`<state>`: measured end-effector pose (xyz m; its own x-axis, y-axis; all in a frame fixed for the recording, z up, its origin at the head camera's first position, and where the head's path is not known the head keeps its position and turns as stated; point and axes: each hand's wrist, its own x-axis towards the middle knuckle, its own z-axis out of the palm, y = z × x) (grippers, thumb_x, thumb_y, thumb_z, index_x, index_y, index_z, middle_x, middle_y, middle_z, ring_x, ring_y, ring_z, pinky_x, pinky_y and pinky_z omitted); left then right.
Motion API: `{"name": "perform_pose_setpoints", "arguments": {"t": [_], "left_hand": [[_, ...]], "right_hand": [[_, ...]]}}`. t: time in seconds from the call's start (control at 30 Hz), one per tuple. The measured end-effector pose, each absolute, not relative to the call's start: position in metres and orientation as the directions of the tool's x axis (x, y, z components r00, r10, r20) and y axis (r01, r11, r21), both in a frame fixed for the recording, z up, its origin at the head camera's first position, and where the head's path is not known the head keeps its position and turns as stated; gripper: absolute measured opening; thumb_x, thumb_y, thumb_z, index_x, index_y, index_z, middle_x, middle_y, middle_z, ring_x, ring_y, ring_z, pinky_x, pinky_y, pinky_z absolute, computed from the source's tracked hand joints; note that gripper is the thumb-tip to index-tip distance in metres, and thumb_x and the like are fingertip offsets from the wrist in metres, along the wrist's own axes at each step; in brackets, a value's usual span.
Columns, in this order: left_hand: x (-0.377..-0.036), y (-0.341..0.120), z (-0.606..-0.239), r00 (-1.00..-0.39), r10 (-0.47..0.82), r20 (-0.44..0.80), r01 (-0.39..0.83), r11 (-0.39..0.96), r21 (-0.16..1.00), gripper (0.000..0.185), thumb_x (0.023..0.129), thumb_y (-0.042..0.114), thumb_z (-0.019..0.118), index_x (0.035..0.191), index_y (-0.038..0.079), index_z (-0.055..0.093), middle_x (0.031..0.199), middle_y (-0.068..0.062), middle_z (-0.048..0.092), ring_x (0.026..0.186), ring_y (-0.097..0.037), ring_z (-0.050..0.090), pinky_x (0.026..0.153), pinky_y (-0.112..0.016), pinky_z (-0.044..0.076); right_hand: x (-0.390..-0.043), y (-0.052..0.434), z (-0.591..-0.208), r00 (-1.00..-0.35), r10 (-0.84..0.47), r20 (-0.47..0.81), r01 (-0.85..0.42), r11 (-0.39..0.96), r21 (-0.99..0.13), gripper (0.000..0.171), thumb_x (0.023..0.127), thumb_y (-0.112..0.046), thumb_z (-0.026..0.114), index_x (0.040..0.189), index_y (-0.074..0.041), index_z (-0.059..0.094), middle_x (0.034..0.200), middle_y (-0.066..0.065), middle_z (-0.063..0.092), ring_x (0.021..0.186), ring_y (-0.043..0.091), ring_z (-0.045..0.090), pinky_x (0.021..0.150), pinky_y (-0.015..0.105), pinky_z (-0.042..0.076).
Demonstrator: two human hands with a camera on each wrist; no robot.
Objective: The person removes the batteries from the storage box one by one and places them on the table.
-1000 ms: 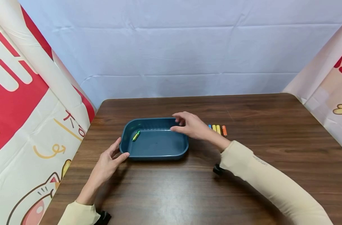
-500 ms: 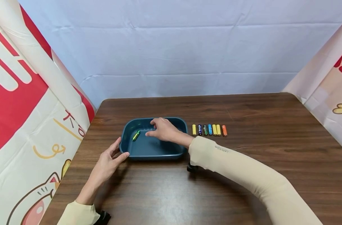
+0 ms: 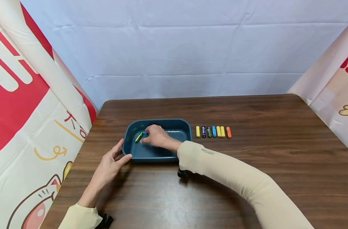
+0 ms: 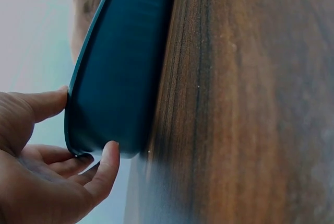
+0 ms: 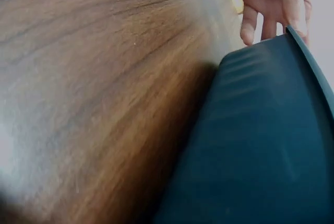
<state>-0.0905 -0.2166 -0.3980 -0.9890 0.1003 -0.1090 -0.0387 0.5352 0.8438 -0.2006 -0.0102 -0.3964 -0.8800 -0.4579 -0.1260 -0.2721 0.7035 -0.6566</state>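
Note:
A dark teal plastic tray [image 3: 159, 158] sits on the table. My left hand [image 3: 110, 163] holds its near left corner; in the left wrist view the thumb [image 4: 49, 104] lies at the rim and the fingers reach along the outside of the end wall. Inside the tray, toward its left end, lies one green and yellow battery [image 3: 138, 137]. My right hand [image 3: 156, 136] is over the tray floor just right of that battery, thumb and forefinger apart, with the battery uncovered beside the fingertips. The right wrist view shows the tray wall and the left hand, not the right fingers.
Right of the tray, several batteries stand in a row: a yellow one [image 3: 198, 131], dark ones, a blue one [image 3: 214, 131], two more yellow ones and an orange one [image 3: 229, 132] at the end. A white cloth [image 3: 191, 47] hangs behind the wooden table [image 3: 265, 127].
My right hand has moved left from the tray's right end to beside the green and yellow battery, uncovering the battery row. The left hand and the tray stay in place.

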Motion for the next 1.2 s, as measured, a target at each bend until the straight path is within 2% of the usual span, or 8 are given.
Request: {"name": "perform_pose_setpoints", "arguments": {"t": [0.1,0.17,0.23,0.37,0.57,0.77,0.93,1.2], "left_hand": [[-0.091,-0.216,-0.397,-0.989,0.103,-0.106,-0.035,0.535,0.844,0.077,0.103,0.02,0.066,0.165,0.007,0.022,0.161,-0.026,0.036,0.142,-0.045,0.044,0.109,-0.051,0.041],[-0.091,-0.216,-0.397,-0.989,0.103,-0.105,-0.033,0.537,0.843,0.077,0.103,0.02,0.066,0.165,0.007,0.022,0.161,-0.026,0.036,0.142,-0.045,0.044,0.109,-0.051,0.042],[-0.091,-0.216,-0.397,-0.989,0.101,-0.107,-0.036,0.539,0.842,0.076,0.104,0.02,0.066,0.165,0.007,0.022,0.161,-0.026,0.036,0.142,-0.045,0.044,0.11,-0.051,0.041],[-0.091,-0.216,-0.397,-0.989,0.099,-0.111,-0.04,0.537,0.842,0.076,0.104,0.019,0.066,0.165,0.007,0.022,0.161,-0.026,0.035,0.142,-0.044,0.044,0.109,-0.051,0.041],[-0.093,-0.216,-0.398,-0.989,0.11,-0.103,-0.029,0.529,0.848,0.076,0.104,0.019,0.066,0.165,0.006,0.022,0.161,-0.026,0.035,0.141,-0.044,0.044,0.109,-0.05,0.042],[-0.093,-0.216,-0.397,-0.988,0.116,-0.101,-0.023,0.533,0.846,0.076,0.104,0.02,0.065,0.165,0.006,0.022,0.161,-0.026,0.035,0.142,-0.045,0.044,0.109,-0.05,0.042],[-0.092,-0.217,-0.397,-0.988,0.122,-0.094,-0.015,0.53,0.848,0.078,0.103,0.023,0.066,0.165,0.006,0.022,0.161,-0.026,0.035,0.142,-0.045,0.043,0.108,-0.05,0.042],[-0.09,-0.218,-0.399,-0.989,0.125,-0.08,-0.002,0.525,0.851,0.079,0.102,0.023,0.068,0.164,0.005,0.022,0.157,-0.029,0.04,0.14,-0.045,0.046,0.107,-0.048,0.042]], "right_hand": [[-0.2,-0.015,-0.398,-0.88,-0.453,-0.144,-0.268,0.723,-0.636,0.057,0.096,-0.031,0.076,0.143,-0.003,0.061,0.146,0.011,0.059,0.111,0.02,0.065,0.093,0.034,0.055],[-0.2,-0.018,-0.399,-0.883,-0.445,-0.15,-0.267,0.739,-0.618,0.055,0.096,-0.031,0.077,0.141,-0.004,0.062,0.144,0.01,0.06,0.107,0.018,0.064,0.089,0.032,0.055],[-0.2,-0.021,-0.4,-0.885,-0.439,-0.153,-0.271,0.754,-0.599,0.049,0.095,-0.031,0.078,0.135,-0.005,0.067,0.133,0.009,0.065,0.104,0.018,0.064,0.086,0.031,0.056],[-0.201,-0.026,-0.4,-0.88,-0.452,-0.145,-0.302,0.768,-0.566,0.033,0.096,-0.029,0.077,0.118,-0.006,0.073,0.106,0.009,0.067,0.083,0.019,0.058,0.069,0.028,0.048],[-0.203,-0.031,-0.399,-0.872,-0.475,-0.123,-0.34,0.766,-0.546,0.039,0.096,-0.026,0.077,0.127,-0.004,0.07,0.117,0.008,0.068,0.096,0.019,0.061,0.08,0.03,0.053],[-0.205,-0.036,-0.401,-0.859,-0.5,-0.108,-0.371,0.755,-0.541,0.033,0.095,-0.027,0.079,0.119,-0.006,0.074,0.11,0.007,0.069,0.092,0.02,0.06,0.078,0.032,0.052],[-0.203,-0.04,-0.404,-0.859,-0.504,-0.094,-0.4,0.774,-0.491,0.048,0.092,-0.034,0.081,0.13,-0.009,0.071,0.124,0.006,0.066,0.109,0.019,0.058,0.094,0.035,0.053],[-0.201,-0.045,-0.409,-0.857,-0.509,-0.079,-0.426,0.787,-0.447,0.055,0.09,-0.042,0.082,0.134,-0.011,0.069,0.12,0.005,0.065,0.1,0.016,0.055,0.084,0.031,0.052]]}}
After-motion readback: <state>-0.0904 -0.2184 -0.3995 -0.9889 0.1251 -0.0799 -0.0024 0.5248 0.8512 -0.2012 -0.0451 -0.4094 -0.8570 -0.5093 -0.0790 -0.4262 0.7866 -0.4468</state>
